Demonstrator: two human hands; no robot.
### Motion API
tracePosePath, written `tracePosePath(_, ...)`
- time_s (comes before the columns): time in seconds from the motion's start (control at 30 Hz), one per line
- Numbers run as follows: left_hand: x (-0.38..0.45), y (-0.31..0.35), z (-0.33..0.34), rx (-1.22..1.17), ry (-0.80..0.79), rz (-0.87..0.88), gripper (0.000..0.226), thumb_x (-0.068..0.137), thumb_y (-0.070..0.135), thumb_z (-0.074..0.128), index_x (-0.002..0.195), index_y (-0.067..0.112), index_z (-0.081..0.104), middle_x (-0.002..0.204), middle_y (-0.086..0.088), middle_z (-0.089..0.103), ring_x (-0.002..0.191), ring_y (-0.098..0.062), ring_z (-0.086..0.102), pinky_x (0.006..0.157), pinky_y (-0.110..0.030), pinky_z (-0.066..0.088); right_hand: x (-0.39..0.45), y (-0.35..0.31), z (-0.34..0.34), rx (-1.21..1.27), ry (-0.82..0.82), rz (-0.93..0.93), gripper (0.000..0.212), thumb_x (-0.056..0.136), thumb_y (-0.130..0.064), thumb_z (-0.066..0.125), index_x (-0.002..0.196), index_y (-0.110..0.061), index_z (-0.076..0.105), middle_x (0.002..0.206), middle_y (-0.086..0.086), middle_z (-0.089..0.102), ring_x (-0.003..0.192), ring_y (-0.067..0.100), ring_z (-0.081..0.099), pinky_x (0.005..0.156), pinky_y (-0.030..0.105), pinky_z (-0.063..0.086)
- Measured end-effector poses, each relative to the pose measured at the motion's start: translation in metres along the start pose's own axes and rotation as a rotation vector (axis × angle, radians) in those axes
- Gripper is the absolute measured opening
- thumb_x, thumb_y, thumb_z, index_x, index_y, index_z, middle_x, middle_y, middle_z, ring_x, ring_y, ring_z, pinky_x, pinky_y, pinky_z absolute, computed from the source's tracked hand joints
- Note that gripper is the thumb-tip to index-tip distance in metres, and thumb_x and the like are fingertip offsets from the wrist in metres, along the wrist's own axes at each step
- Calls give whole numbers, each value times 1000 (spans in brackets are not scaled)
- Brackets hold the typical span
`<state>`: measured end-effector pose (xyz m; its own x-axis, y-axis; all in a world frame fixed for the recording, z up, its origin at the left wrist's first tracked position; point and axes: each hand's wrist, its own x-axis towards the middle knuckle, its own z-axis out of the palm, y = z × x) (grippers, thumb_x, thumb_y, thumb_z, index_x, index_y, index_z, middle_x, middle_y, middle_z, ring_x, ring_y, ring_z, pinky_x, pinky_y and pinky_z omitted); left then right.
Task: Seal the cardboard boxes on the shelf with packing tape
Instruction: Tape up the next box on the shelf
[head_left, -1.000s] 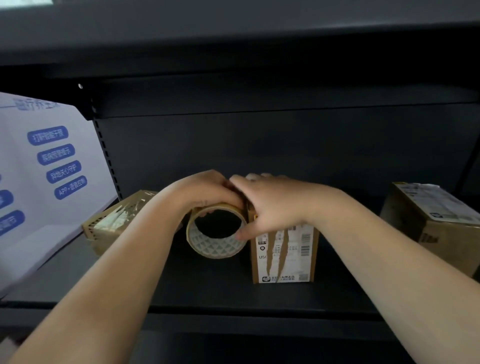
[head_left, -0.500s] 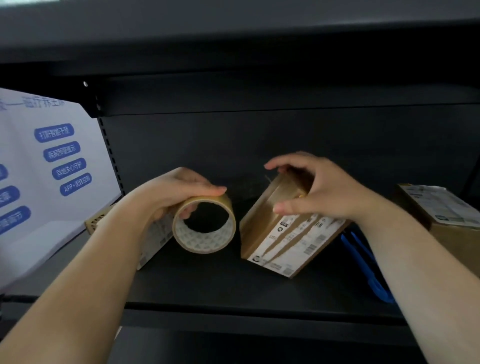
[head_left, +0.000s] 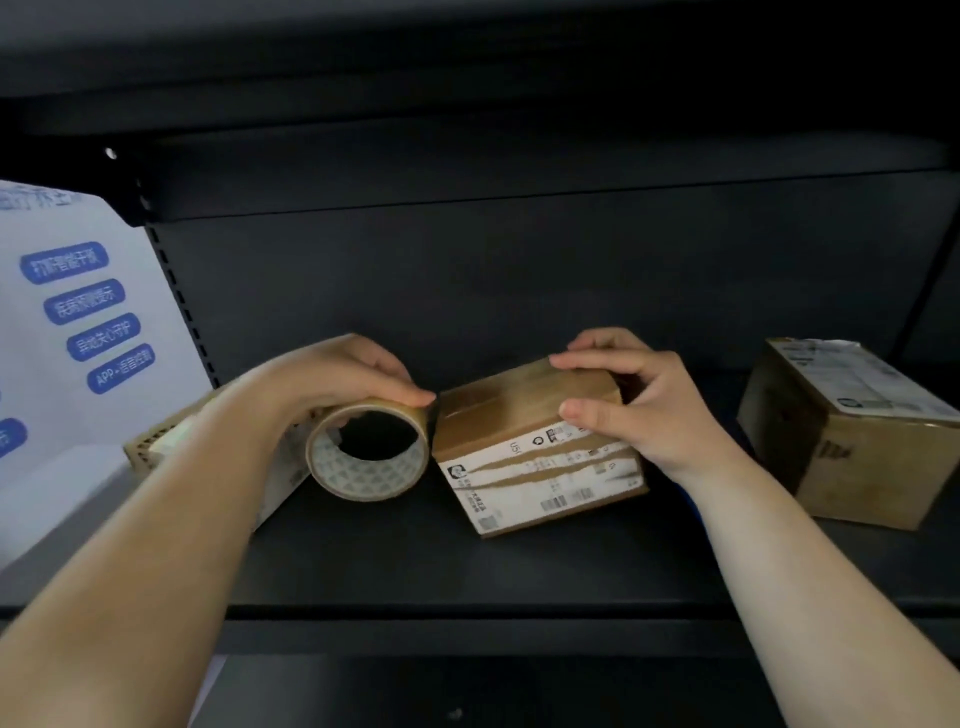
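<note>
1. The step in hand looks to be laying packing tape along the top of the middle cardboard box (head_left: 535, 441). To do it well, I judge the tape roll (head_left: 370, 451) should stay tight against the box's near-left edge, so the strip comes off taut and runs straight along the flap seam.
2. The box lies on the dark shelf (head_left: 467, 566), turned at a slant, its torn white label facing the person. It sits directly under the right hand (head_left: 631, 402) and just right of the left hand (head_left: 337, 382); the roll touches, or nearly touches, its left end.
3. The right hand should hold the box firmly so that pulling the tape cannot drag or twist it.
4. The left hand curls over the top of the roll, gripping it, thumb tip at the edge nearest the box; the forearm reaches in from lower left.
5. The right hand clasps the box's right end: fingers curved over the top, thumb pressed on the labelled face, forearm coming from lower right.
6. A second box (head_left: 852, 431) stands well to the right of the right hand; another box (head_left: 156, 441) lies behind the left wrist.
</note>
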<state>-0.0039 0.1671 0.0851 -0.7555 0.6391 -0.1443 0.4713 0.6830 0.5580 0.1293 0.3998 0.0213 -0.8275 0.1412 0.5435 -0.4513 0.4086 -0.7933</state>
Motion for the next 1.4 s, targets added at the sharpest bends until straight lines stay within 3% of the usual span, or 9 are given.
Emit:
tracePosePath(0.2,20,-1,19,-97,-30,12,13,76,35,70,86,27,73,77,5,70,73,-11,62,76,-35,50,-21,3,-8,-132,-62,126,40,52,-55,80,88,-41,73,112,-17,55,110,-2,52,96,29,45)
tracePosePath(0.3,21,2,19,-61,-52,-1,11,79,35,68,85,27,72,70,6,64,66,-11,56,61,-29,46,-17,-35,-17,-628,-258,229,40,69,-51,70,108,-47,62,130,-25,46,124,-4,37,112,36,25)
tracePosePath(0.43,17,7,19,-56,-70,3,10,81,34,66,80,25,69,57,11,59,59,-7,51,53,-24,39,-5,-71,21,-1210,-539,20,70,83,-61,50,143,-31,30,152,-13,25,143,10,11,116,45,0)
tracePosePath(0.6,12,10,22,-74,-35,22,11,83,32,64,72,30,66,48,17,60,49,3,54,51,-18,37,27,-52,71,-1196,-687,71,110,69,-74,55,149,-18,6,157,3,12,144,24,11,116,49,11)
tracePosePath(0.7,7,-2,25,-177,-34,64,14,79,37,67,76,24,70,48,14,60,44,2,54,45,-13,38,39,-39,78,-1181,-682,56,105,67,-73,58,148,-22,15,148,5,31,132,27,31,107,46,31)
tracePosePath(0.83,-5,-32,17,-600,-175,196,59,47,58,81,80,11,71,44,2,52,38,-7,48,40,-19,41,39,-39,70,-1047,-660,53,100,69,-69,61,147,-37,8,145,0,29,129,24,30,105,42,30)
tracePosePath(1.03,-27,-26,-17,-776,-160,411,40,44,50,87,67,19,74,43,1,58,37,-8,55,45,-20,48,38,-61,52,-533,-498,30,90,69,-47,74,137,-59,15,128,-11,31,122,11,31,100,31,33)
tracePosePath(1.2,-40,-15,-35,-492,271,117,42,35,49,81,66,23,70,76,-6,63,86,-32,58,83,-46,48,32,-60,30,-156,-442,106,78,68,-37,78,127,-63,34,128,-12,38,114,10,49,90,31,50)
tracePosePath(1.4,-34,-5,-17,-311,172,21,30,53,49,70,62,21,73,54,-6,49,42,-11,44,43,-22,38,23,-38,31,26,-356,91,61,57,-48,72,115,-52,55,122,-8,47,108,12,56,84,32,55)
